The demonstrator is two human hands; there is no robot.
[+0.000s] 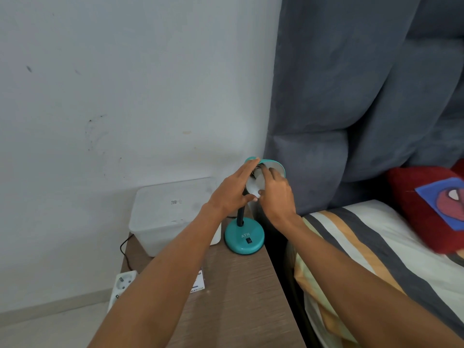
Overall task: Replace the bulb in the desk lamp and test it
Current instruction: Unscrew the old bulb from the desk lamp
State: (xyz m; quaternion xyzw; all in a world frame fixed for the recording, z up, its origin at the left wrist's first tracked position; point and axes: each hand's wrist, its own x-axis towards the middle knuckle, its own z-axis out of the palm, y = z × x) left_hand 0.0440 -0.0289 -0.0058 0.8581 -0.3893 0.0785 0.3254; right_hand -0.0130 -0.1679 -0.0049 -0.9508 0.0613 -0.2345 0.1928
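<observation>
So the teal desk lamp sits at the back right corner of the wooden table, round base down with its black switch facing the camera, right up against the grey padded headboard. The shade is tipped so its white inside faces the person. The white bulb is up in the shade's mouth, and its metal base looks to be at the socket, though how far it's seated can't be told.

The right hand has its grip closed around the bulb, fingers curled over the top and thumb underneath. The left hand is laid along the left rim of the shade with the fingers pretty much straight and the thumb reaching toward the bulb's lower end, so that grip is open, more of a steadying touch.

Other stuff: a frosted plastic box with a lid sits on the table left of the lamp, a white printed card peeks out beside the left forearm, a white power strip hangs at the table's left edge with a black cord nearby. The bed with a striped sheet and a red cushion is off to the right.
</observation>
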